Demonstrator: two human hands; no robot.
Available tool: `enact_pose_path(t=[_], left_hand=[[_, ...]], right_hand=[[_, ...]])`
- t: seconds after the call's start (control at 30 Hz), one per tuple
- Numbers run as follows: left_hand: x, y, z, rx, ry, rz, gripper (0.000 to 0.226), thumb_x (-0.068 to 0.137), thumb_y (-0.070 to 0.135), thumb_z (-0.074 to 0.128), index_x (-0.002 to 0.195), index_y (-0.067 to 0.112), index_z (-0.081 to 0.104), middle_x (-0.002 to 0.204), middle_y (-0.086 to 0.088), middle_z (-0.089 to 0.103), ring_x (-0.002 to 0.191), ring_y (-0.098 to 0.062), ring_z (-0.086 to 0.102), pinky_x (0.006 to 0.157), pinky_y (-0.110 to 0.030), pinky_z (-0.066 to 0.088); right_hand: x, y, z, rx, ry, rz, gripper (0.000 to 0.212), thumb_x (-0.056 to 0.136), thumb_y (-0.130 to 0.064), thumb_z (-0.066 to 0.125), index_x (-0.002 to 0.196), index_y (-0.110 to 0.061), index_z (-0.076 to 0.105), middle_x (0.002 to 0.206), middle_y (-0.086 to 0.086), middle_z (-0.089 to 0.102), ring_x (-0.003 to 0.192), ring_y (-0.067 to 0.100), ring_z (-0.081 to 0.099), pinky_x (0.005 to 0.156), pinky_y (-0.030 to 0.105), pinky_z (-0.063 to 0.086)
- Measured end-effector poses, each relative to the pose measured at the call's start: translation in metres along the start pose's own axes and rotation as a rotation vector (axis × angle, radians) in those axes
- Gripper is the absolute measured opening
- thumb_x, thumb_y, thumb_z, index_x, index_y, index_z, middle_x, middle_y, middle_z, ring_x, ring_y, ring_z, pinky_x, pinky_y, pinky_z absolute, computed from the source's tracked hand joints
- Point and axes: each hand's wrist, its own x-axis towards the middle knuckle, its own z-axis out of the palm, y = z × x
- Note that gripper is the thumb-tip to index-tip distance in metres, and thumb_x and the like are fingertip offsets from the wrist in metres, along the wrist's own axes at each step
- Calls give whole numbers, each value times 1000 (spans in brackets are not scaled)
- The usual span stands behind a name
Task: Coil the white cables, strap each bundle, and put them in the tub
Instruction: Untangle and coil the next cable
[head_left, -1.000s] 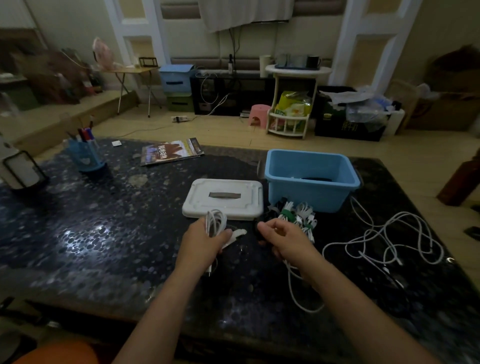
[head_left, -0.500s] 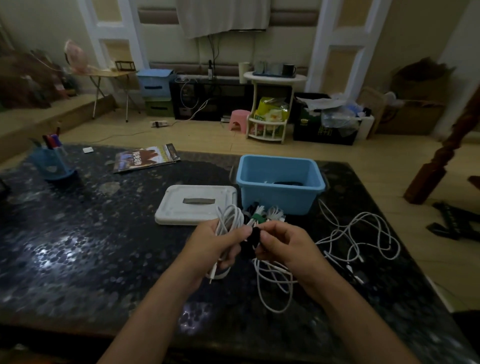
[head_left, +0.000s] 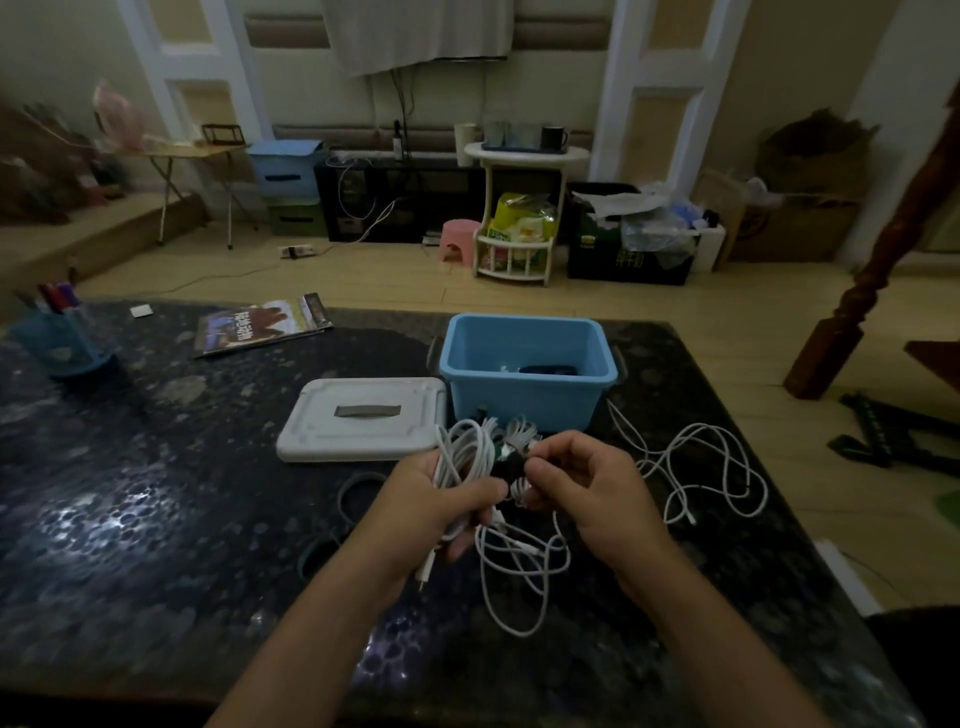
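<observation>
Over a dark speckled table, the left hand grips a coiled white cable, its loops rising above the fist and a plug end hanging below. The right hand pinches a black strap right against the coil. Under the hands lies a loose white cable; another tangle of white cable sprawls to the right. Behind the hands stands a blue tub with something dark inside, and beside it on the left lies a white lid. Farther left are a magazine and a blue pen holder.
</observation>
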Motion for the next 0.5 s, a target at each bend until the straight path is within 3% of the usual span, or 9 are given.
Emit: enact_pose_path(t=[0.1,0.23,0.3,0.43,0.5], left_hand=[[3,-4,2,13,46,0,12,86,3,71,86,2,59,50,-12,49,36,-19,37,38,-23,30],[6,-4,8,-105,62,20,11,88,2,66,92,-5,60,77,-21,70,35,-17,36,38,-23,30],[7,-6,12,-120,103,3,9,87,-1,66,88,-3,57,72,-20,66,36,-17,35,40,-26,26],[8,-6,11,88,140,-7,14,85,-2,69,79,5,58,53,-8,58,33,-13,40,37,-22,29],[12,-7,3,346,151,24,12,76,14,78,76,13,66,56,3,64,43,-10,54,43,-24,43]], right_hand=[[2,0,-3,-46,10,-5,11,90,1,68,86,-9,67,69,2,70,67,16,71,65,23,57],[5,2,-3,-74,41,-14,13,90,2,68,85,-10,68,74,5,71,68,17,71,65,24,57],[7,2,-5,-98,51,-13,13,89,2,69,84,-11,69,73,5,71,69,17,71,66,26,59],[9,2,-8,-147,49,-9,15,88,1,70,82,-13,69,67,0,72,63,13,70,62,21,56],[9,1,-9,-153,28,4,12,89,1,70,84,-10,70,64,-2,71,60,8,69,59,16,52]])
